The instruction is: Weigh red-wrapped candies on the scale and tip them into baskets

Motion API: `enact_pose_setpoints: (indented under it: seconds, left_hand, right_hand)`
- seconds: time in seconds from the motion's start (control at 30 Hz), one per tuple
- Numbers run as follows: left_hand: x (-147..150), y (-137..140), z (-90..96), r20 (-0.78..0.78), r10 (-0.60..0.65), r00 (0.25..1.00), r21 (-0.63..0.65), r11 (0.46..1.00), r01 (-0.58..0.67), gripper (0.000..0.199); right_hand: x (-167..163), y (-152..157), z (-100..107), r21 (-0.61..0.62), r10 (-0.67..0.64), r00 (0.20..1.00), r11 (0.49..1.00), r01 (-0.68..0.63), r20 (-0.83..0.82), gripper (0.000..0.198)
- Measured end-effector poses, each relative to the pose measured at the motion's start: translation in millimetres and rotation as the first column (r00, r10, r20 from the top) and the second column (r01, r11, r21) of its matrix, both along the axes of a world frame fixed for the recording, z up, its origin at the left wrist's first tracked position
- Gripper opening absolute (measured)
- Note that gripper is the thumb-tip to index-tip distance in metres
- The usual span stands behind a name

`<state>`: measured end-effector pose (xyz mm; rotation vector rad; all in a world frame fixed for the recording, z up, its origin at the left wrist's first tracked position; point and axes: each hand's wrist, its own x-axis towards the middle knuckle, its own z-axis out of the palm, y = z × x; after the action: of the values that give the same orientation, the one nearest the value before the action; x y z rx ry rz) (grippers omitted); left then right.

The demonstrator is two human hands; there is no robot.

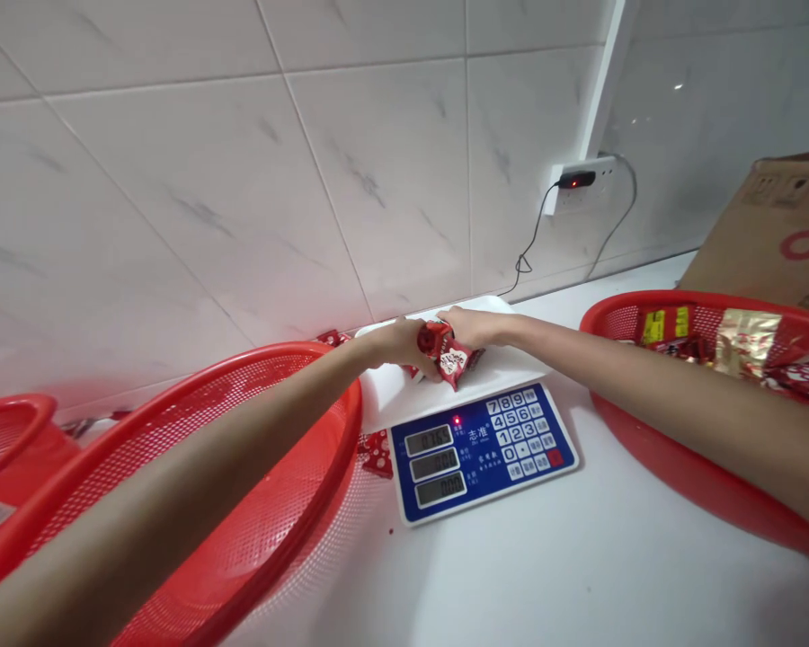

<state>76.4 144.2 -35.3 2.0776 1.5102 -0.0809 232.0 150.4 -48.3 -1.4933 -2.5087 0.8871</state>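
- Left hand (404, 346), centre of the frame: its fingers are closed around red packets (453, 361), gripping them from the left side.
- Right hand (468, 327), just beside it: it grips the same bunch from the right — its fingertips are partly hidden by the wrappers.
- The red packets are at the centre of the frame, bunched between both hands over the white pan (377, 402) of a scale (475, 454).
- The scale sits on the white table (512, 566), its blue panel facing the lower middle; a red light glows on it, and the top display's digits are hard to read.
- Red basket (351, 422), lower left: the left forearm crosses above it; a dotted packet (377, 454) lies between it and the scale.
- Second basket (647, 449), right side: it holds red, gold and yellow-marked packs (748, 341), with the right forearm passing over it.
- Cardboard box (748, 234), upper right — behind the second basket.
- Wall socket (559, 202), upper right: a black plug (575, 180) with a red light is in it.
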Motion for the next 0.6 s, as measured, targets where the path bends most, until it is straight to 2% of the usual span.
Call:
enact_pose_setpoints:
  seconds: [0.07, 0.17, 0.23, 0.33, 0.43, 0.5, 0.6]
  left_hand:
    - [-3, -7, -3.9, 0.102, 0.055, 0.993, 0.007, 0.998, -0.056, 0.051]
    - [-10, -16, 3.1, 0.228, 0.109, 0.968, -0.024, 0.994, -0.106, 0.035]
    - [-22, -25, 19.9, 0.279, 0.13, 0.952, -0.032, 0.992, -0.125, 0.028]
    - [-58, -48, 55.2, 0.296, 0.147, 0.944, -0.008, 0.988, -0.151, 0.023]
    - [-107, -83, 77.4, 0.22, 0.201, 0.955, 0.028, 0.977, -0.212, 0.027]
    - [-137, -109, 71.5, 0.151, 0.276, 0.949, 0.007, 0.96, -0.28, 0.036]
    - [-168, -141, 34.9, 0.08, 0.404, 0.911, -0.059, 0.915, -0.4, 0.042]
  right_hand:
    - [-2, -7, 3, -0.059, -0.064, 0.997, 0.996, 0.061, -0.052, 0.022]
    - [-11, -14, 20, -0.115, -0.12, 0.989, 0.987, 0.109, -0.092, 0.013]
    - [-23, -18, 40, -0.127, -0.115, 0.988, 0.987, 0.101, -0.102, 0.011]
    - [-52, -30, 71, -0.14, -0.03, 0.987, 0.99, 0.007, -0.16, 0.01]
    - [-92, -50, 83, -0.136, 0.105, 0.966, 0.981, -0.14, -0.235, 0.011]
    - [-123, -66, 74, -0.145, 0.226, 0.947, 0.954, -0.262, -0.228, 0.012]
    - [-166, -89, 49, -0.206, 0.381, 0.914, 0.892, -0.403, -0.136, 0.012]
